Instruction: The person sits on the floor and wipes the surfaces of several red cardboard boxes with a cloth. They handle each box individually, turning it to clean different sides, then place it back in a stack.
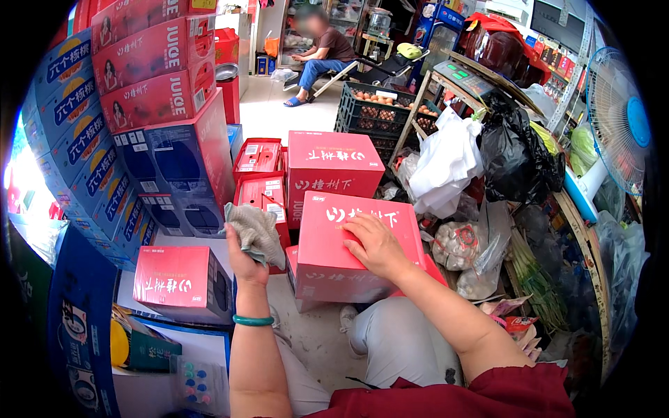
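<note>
A pinkish-red juice carton (319, 230) stands on the floor in front of my knees, its printed top facing up. My right hand (373, 243) rests on that top, fingers spread over the white lettering and gripping nothing. Raised to the left of the carton, my left hand (243, 264) holds a crumpled grey-green cloth (256, 235). The palm and thumb show, while the cloth hides most of the fingers. Right behind the near carton is another red carton (334, 157) of the same print.
Blue cartons (86, 136) and red juice cartons (151, 68) are stacked high at left. A smaller red carton (170, 277) sits near my left forearm. At right are a white plastic bag (447, 157), garlic (457, 245), scallions (538, 282) and a fan (619, 120). A seated person (326, 49) is farther back.
</note>
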### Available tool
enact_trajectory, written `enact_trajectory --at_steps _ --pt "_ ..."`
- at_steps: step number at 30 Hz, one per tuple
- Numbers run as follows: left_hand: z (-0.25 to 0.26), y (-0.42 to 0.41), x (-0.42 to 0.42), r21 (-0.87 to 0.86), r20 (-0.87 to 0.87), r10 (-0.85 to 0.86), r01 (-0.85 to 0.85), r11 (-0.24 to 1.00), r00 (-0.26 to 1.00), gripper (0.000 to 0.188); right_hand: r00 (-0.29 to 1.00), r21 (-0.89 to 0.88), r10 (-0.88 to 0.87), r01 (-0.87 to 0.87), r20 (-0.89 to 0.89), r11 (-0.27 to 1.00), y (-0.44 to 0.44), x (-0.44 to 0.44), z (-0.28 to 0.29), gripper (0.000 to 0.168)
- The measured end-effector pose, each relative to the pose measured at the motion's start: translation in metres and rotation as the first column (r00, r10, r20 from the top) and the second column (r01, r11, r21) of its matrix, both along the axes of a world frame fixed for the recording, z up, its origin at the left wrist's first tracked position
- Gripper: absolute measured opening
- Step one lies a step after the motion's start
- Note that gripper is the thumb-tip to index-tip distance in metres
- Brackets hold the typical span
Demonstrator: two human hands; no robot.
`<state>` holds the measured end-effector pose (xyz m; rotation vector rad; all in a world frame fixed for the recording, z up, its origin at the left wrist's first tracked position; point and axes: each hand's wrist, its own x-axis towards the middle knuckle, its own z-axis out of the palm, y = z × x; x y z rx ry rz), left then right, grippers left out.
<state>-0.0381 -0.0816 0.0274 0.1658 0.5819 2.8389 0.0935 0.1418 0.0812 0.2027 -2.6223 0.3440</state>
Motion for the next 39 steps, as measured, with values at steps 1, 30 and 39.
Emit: enact_trajectory --at_steps 1,30,39 --pt "-0.006 0.003 -0.003 -0.049 -0.045 -0.027 0.024 0.999 0.999 0.047 1.0 0.004 -0.002 0.002 -0.002 1.0 0.0 0.0 0.0 0.033" --pt "-0.034 0.086 -0.036 -0.568 -0.26 -0.301 0.107 0.816 0.917 0.049 1.0 0.022 -0.009 0.008 0.025 1.0 -0.005 -0.003 0.004 0.032" --pt "-0.121 0.097 -0.048 -0.635 0.119 -0.338 0.333 0.697 0.934 0.049 0.999 -0.012 0.001 0.0 0.037 1.0 -0.003 -0.004 0.0 0.032"
